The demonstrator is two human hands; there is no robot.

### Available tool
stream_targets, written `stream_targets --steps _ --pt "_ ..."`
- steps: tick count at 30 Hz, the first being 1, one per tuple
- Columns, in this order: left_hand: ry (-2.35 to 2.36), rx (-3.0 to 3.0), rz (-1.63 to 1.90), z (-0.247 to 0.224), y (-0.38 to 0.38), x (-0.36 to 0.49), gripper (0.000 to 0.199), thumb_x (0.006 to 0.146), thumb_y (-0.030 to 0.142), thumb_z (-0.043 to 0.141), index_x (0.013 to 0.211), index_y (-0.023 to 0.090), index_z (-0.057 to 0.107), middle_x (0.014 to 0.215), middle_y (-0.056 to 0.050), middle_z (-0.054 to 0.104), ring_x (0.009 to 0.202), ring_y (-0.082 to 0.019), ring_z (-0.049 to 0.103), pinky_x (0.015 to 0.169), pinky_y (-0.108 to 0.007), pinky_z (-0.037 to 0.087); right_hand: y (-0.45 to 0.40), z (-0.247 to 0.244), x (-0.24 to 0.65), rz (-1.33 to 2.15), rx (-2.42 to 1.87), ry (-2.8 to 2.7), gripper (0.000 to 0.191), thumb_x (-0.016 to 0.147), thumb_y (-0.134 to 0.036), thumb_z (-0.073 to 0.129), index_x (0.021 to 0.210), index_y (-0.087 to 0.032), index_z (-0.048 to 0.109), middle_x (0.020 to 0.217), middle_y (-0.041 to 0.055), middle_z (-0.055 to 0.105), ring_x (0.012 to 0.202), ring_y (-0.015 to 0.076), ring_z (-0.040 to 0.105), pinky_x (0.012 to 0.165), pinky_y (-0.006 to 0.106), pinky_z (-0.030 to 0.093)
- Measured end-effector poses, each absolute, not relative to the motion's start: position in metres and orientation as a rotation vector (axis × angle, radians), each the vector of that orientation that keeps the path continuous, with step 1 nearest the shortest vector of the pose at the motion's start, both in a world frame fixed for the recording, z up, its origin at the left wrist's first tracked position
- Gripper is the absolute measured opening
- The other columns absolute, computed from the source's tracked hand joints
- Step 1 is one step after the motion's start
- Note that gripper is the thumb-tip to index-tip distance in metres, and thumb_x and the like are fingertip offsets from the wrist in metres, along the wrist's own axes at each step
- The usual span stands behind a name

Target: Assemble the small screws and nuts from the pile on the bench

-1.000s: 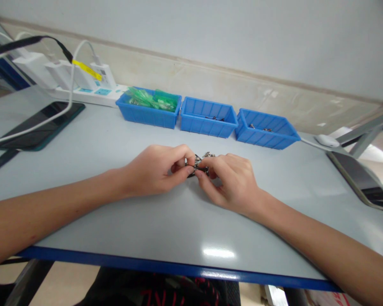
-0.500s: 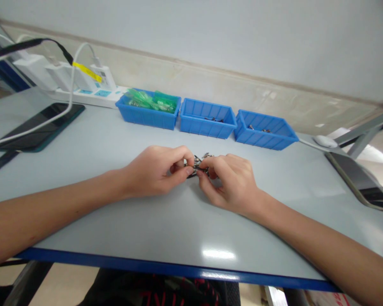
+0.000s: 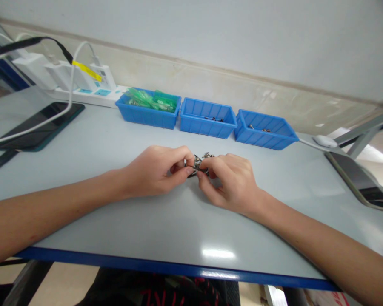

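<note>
Over the middle of the table, my left hand [image 3: 166,171] and my right hand [image 3: 231,180] face each other, fingertips nearly meeting. Between them runs a thin dark metal piece [image 3: 196,168], too small to name surely. The left thumb and forefinger pinch its left end; the right thumb and forefinger close on its right end. Just behind the fingertips lies a small pile of shiny metal parts [image 3: 207,156], partly hidden by both hands. Some parts look like screws, but their exact kind is unclear.
Three blue bins stand along the wall: a left bin [image 3: 147,118] with green plastic bags, a middle bin [image 3: 207,129] and a right bin [image 3: 258,139] with small metal parts. Phones [image 3: 41,127] lie left and right. A power strip [image 3: 95,98] and cables occupy the back left.
Both hands stay in nearly the same place, still pinching the thin dark piece. Only a very slight shift of the fingers and the piece shows.
</note>
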State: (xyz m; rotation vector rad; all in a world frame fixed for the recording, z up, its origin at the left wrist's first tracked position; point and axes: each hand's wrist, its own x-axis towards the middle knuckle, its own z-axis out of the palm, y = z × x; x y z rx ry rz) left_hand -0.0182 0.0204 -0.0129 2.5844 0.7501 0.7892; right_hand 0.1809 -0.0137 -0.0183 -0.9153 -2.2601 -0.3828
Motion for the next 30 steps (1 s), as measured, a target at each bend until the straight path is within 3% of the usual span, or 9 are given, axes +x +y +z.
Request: stream_targets --steps 11,30 --pt "0.753 2.586 0.808 -0.0151 0.0206 -0.0177 0.008 0.084 0.023 0.049 0.091 0.019 0.049 0.060 0.006 0.055 0.054 -0.009 0.051 0.057 -0.021 0.040 -0.0136 -0.0171 0.1807 -0.539 -0.884 -2.262 0.011 0.081 -0.020 0.050 0.074 -0.016 0.056 0.054 -0.0027 0.053 0.049 0.0103 0.045 0.051 0.026 0.029" --pt "0.778 2.598 0.847 -0.0129 0.0196 -0.0163 0.005 0.083 0.022 0.049 0.082 0.019 0.051 0.058 0.006 0.055 0.052 -0.008 0.049 0.053 -0.021 0.038 -0.0133 -0.0167 0.1795 -0.540 -0.910 -2.295 0.012 0.080 -0.021 0.050 0.072 -0.016 0.057 0.053 -0.0021 0.053 0.049 0.0111 0.044 0.052 0.027 0.029"
